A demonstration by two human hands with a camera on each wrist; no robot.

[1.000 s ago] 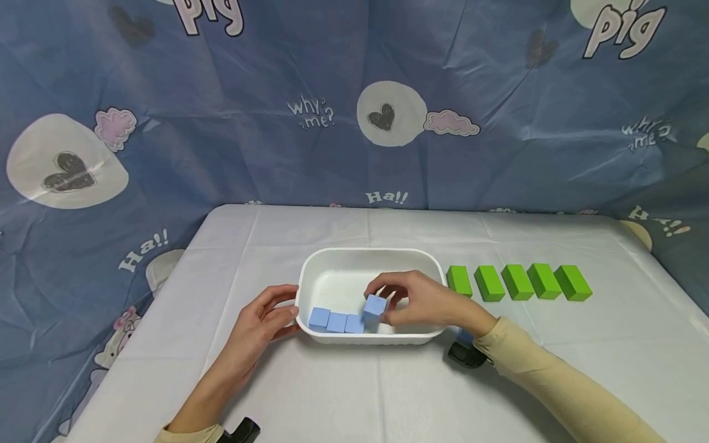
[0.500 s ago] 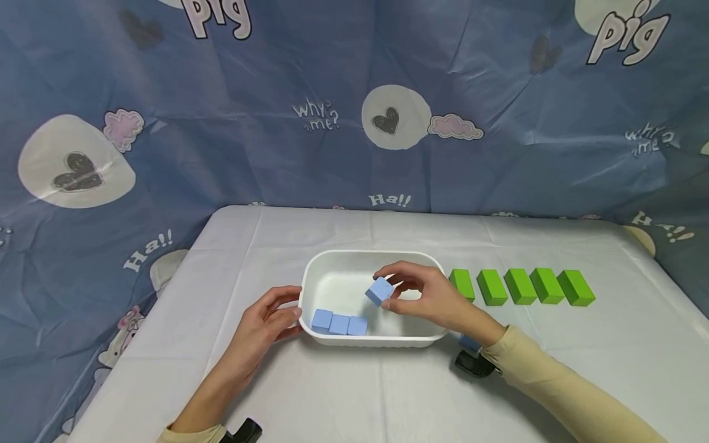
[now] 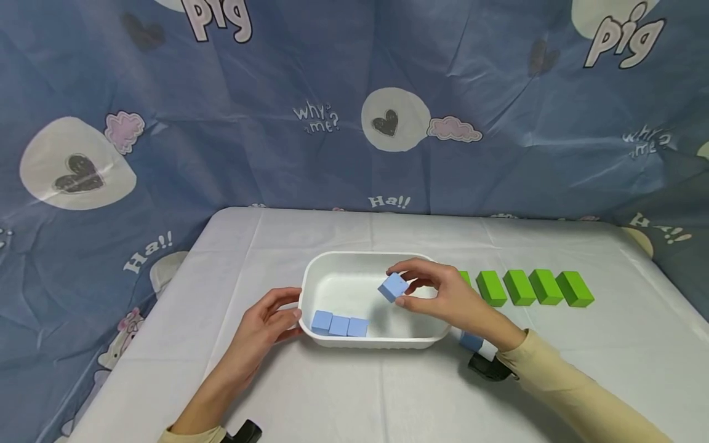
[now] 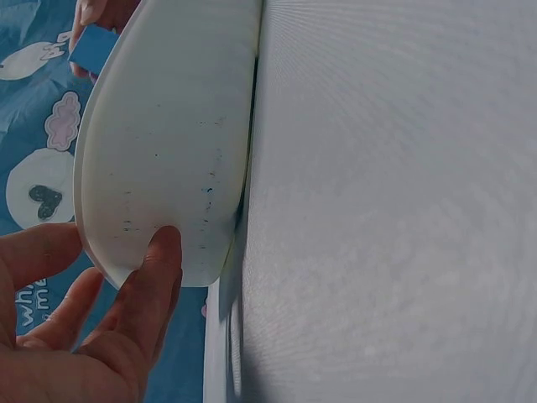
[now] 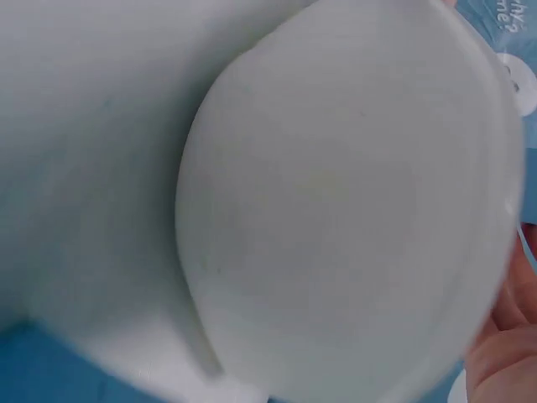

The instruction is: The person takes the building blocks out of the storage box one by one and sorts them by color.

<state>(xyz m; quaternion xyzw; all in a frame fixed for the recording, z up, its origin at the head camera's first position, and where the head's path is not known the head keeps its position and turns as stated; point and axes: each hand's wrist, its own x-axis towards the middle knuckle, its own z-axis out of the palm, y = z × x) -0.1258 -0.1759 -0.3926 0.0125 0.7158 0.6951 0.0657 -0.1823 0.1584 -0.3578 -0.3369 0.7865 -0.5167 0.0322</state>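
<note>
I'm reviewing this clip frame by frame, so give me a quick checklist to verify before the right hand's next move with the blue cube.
1. Right hand pinches the blue cube firmly: ok.
2. Cube held over the white tray, clear of its floor: ok.
3. Left hand steadies the tray's left end: ok; fingers touch the wall.
4. Three blue cubes sit in a row along the tray's near wall: ok.
5. Bare floor beside that row: ok.
6. Green blocks lined up outside the tray, untouched: ok.
</note>
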